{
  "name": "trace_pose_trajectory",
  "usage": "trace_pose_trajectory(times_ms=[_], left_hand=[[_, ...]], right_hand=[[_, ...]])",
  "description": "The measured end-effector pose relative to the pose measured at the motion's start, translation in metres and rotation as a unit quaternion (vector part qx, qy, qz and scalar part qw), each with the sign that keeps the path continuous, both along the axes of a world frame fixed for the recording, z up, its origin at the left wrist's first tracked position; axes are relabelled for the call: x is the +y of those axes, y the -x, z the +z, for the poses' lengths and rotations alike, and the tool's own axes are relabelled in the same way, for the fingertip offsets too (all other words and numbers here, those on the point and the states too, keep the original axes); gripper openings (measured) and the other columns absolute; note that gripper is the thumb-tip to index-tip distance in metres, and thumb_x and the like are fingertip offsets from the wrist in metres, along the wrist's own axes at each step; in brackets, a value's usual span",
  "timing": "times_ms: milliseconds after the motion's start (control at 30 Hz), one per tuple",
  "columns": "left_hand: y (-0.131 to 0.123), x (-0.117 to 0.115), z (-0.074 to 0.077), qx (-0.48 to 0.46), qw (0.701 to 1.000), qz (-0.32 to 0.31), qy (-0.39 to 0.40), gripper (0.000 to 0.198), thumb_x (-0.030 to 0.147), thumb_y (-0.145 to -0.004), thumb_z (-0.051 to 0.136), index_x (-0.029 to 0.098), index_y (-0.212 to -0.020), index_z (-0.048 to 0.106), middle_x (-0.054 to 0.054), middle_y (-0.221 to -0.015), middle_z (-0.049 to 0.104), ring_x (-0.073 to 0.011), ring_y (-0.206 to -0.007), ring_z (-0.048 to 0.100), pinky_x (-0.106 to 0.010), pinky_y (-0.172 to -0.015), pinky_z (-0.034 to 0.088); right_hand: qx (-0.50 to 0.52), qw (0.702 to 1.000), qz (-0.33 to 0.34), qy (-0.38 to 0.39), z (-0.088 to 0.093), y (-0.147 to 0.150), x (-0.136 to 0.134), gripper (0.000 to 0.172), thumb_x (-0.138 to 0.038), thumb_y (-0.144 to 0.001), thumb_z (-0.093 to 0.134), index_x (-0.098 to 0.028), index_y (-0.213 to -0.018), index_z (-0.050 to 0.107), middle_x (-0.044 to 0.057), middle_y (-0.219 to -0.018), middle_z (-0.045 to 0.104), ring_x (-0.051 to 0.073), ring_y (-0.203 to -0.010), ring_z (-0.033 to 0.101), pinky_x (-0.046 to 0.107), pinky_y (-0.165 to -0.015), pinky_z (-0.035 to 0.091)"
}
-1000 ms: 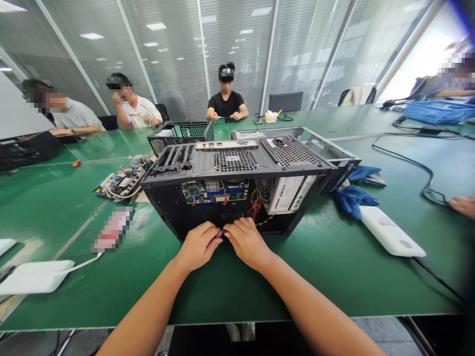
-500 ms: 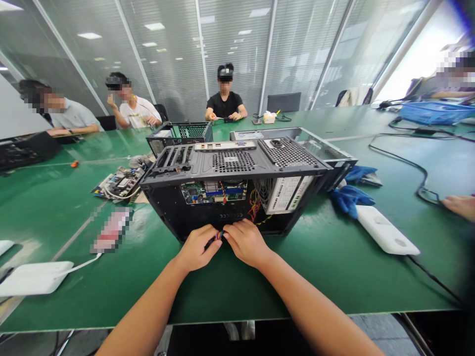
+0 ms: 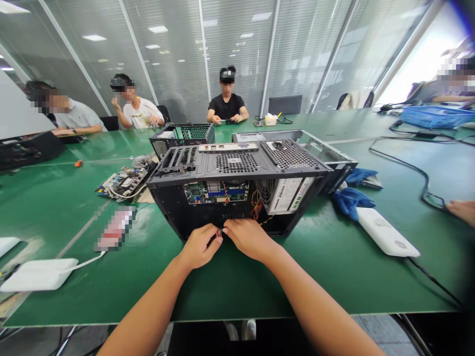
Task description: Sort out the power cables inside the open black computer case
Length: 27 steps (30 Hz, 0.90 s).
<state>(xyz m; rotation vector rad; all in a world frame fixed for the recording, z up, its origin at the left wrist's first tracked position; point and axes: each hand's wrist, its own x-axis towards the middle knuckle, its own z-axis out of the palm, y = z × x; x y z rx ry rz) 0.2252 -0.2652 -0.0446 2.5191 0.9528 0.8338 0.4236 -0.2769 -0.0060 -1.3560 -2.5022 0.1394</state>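
A black computer case (image 3: 174,207) lies in front of me with its side open. Inside it show a green motherboard (image 3: 196,193), a white-labelled power supply (image 3: 291,195) and red and yellow wires (image 3: 256,205). At the case's near lower edge, my left hand (image 3: 202,245) is closed, pinching a small bundle of coloured wires (image 3: 219,232). My right hand (image 3: 247,237) meets it from the other side, its fingers closed at the same bundle. Most of the bundle is hidden by the fingers, and its ends cannot be made out.
Left stand a loose motherboard (image 3: 124,182), a phone (image 3: 115,230) and a white power bank (image 3: 40,275). To the right lie blue gloves (image 3: 352,200), a white power strip (image 3: 386,231) and black cable. Other cases stand behind; several people sit around the table.
The view has shifted slightly. My right hand has turned a little over the wire bundle, its fingers now lying flatter; my left hand keeps its pinch.
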Motion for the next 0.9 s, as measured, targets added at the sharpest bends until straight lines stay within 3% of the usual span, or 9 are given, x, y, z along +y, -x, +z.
trace_pose_trajectory(times_ms=[233, 367, 500, 667, 900], left_hand=[[0.001, 0.000, -0.002, 0.007, 1.000, 0.010, 0.003, 0.021, 0.028, -0.096, 0.041, 0.018, -0.080, 0.049, -0.002, -0.073, 0.051, -0.0142, -0.066, 0.047, -0.028, -0.062, 0.038], [0.001, 0.001, -0.002, 0.012, 1.000, 0.016, -0.005, 0.019, 0.028, -0.096, 0.042, 0.017, -0.082, 0.051, -0.002, -0.075, 0.051, -0.0143, -0.067, 0.048, -0.028, -0.064, 0.040], [0.000, 0.002, -0.003, 0.016, 0.999, 0.036, -0.020, 0.018, 0.029, -0.096, 0.043, 0.017, -0.089, 0.055, -0.005, -0.082, 0.054, -0.0158, -0.074, 0.053, -0.029, -0.069, 0.044], [-0.001, 0.001, -0.004, 0.022, 0.998, 0.043, -0.026, 0.018, 0.028, -0.096, 0.043, 0.017, -0.096, 0.057, -0.006, -0.089, 0.057, -0.0166, -0.080, 0.055, -0.029, -0.073, 0.046], [0.001, 0.001, 0.002, 0.041, 0.998, 0.025, -0.031, 0.018, 0.028, -0.094, 0.045, 0.017, -0.084, 0.054, -0.003, -0.076, 0.052, -0.0146, -0.069, 0.049, -0.028, -0.065, 0.041]], right_hand=[[-0.017, 1.000, -0.002, -0.010, 0.001, 0.002, 0.003, 0.022, -0.027, -0.098, 0.042, -0.018, -0.087, 0.058, 0.007, -0.079, 0.069, 0.020, -0.071, 0.067, 0.029, -0.058, 0.036], [0.006, 1.000, 0.007, -0.014, -0.008, 0.002, 0.007, 0.020, -0.026, -0.098, 0.042, -0.019, -0.088, 0.058, 0.006, -0.079, 0.069, 0.019, -0.072, 0.067, 0.027, -0.060, 0.038], [0.039, 0.999, -0.012, -0.021, -0.018, 0.001, 0.008, 0.018, -0.028, -0.099, 0.041, -0.019, -0.101, 0.056, 0.005, -0.082, 0.070, 0.017, -0.074, 0.066, 0.026, -0.062, 0.038], [0.051, 0.997, -0.014, -0.056, -0.027, 0.000, 0.006, 0.019, -0.028, -0.099, 0.041, -0.017, -0.095, 0.057, 0.005, -0.079, 0.069, 0.016, -0.069, 0.064, 0.026, -0.061, 0.038], [0.081, 0.989, -0.001, -0.127, -0.041, 0.000, 0.006, 0.022, -0.027, -0.098, 0.041, -0.017, -0.096, 0.060, 0.004, -0.078, 0.068, 0.016, -0.071, 0.063, 0.028, -0.066, 0.039]])
